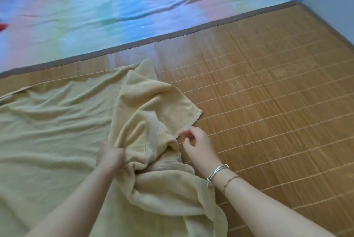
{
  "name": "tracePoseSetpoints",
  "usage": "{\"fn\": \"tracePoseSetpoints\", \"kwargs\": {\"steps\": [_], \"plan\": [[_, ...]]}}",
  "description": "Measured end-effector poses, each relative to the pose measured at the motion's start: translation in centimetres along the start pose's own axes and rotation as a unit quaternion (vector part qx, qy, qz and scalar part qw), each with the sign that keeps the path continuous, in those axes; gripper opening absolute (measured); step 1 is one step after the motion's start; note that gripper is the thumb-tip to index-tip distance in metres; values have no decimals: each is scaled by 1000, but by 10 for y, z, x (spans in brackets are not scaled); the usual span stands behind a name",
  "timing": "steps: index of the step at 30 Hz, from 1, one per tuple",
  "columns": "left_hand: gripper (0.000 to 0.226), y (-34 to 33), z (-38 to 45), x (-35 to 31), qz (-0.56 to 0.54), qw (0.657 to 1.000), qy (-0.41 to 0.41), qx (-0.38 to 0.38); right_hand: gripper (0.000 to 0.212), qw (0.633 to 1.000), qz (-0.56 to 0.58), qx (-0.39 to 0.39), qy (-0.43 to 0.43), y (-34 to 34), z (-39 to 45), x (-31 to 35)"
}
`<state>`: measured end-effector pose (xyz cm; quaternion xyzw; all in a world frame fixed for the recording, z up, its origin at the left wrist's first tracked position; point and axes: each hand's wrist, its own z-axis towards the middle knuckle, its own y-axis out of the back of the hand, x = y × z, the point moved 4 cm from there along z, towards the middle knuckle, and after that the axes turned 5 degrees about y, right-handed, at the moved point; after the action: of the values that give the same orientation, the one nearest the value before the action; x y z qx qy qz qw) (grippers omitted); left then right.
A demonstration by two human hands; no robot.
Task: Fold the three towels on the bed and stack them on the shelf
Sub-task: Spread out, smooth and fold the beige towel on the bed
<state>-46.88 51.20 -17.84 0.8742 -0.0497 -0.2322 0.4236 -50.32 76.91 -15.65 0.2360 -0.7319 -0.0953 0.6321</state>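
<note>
**Crumpled towel in hand, corner hunt under way**

Over on the left of the bed, a thin beige sheet [47,131] lies spread and rippled across the bamboo mat [268,83], reaching out to the bed's left edge. Moving in, the left hand [111,155] is clenched on a bunch of the yellow-beige towel [153,102], fingers curled deep into the terry near the near edge of the bed. The towel itself sits heaped and twisted in the middle of the mat, part of it draped over the sheet, one hemmed corner flopped out flat to the right, a long tail trailing down toward the person.

Now the right hand [197,146], silver bangle [217,172] at the wrist: it hovers just beside the hemmed edge, fingers loosely bent, pinching nothing that I can see.

This towel looks soft, limp and thickish, light enough for one hand, and it will sag wherever it is not supported. Best hold, I'd say, is the stiffer hemmed border at two corners, then shake it flat. Only this one towel is clearly in view, and no shelf either. Beyond the mat's far edge lies the pastel bedsheet [134,6].
</note>
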Motion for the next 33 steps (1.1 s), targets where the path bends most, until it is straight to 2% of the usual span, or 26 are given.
{"fn": "tracePoseSetpoints", "kwargs": {"steps": [2, 4, 5, 7, 9, 12, 14, 16, 19, 22, 26, 28, 30, 31, 33], "plan": [[59, 11, 7, 9, 85, 994, -20, -71, 18, 995, -87, -2, -44, 3, 7, -18], [55, 18, -3, -7, 86, 974, -158, -137, 27, 985, -124, 51, -107, 0, 6, -34], [45, 16, -12, -19, 62, 956, -250, -139, 28, 980, -134, 79, -126, -3, 4, -39], [25, 4, -36, -43, 35, 915, -393, -82, 21, 973, -142, 124, -137, -10, -3, -40], [31, -18, -54, -64, 74, 897, -436, -10, 17, 964, -151, 168, -136, -15, -13, -37], [53, -53, -59, -83, 273, 876, -398, 16, 37, 963, -134, 196, -130, -15, -27, -30], [43, -64, -54, -91, 330, 875, -355, 13, 45, 964, -118, 203, -124, -12, -33, -24], [21, -67, -47, -95, 325, 889, -323, 19, 47, 953, -123, 244, -134, -13, -38, -24], [10, -67, -46, -96, 339, 883, -324, 29, 29, 935, -191, 280, -100, -18, -41, -27], [14, -62, -44, -96, 361, 875, -321, 21, 10, 962, -153, 212, -76, -15, -43, -23], [14, -67, -52, -103, 360, 872, -331, 30, 16, 988, -27, 124, -91, 6, -52, -29], [31, -75, -58, -106, 371, 870, -317, 65, 21, 992, 37, 84, -88, 24, -55, -31], [50, -86, -63, -106, 414, 853, -309, 75, 22, 992, 86, 35, -83, 45, -57, -35], [49, -91, -64, -107, 435, 843, -310, 70, 21, 990, 112, 9, -86, 55, -59, -38], [30, -100, -65, -111, 457, 831, -309, 67, 23, 983, 155, -30, -98, 69, -64, -48]]}}
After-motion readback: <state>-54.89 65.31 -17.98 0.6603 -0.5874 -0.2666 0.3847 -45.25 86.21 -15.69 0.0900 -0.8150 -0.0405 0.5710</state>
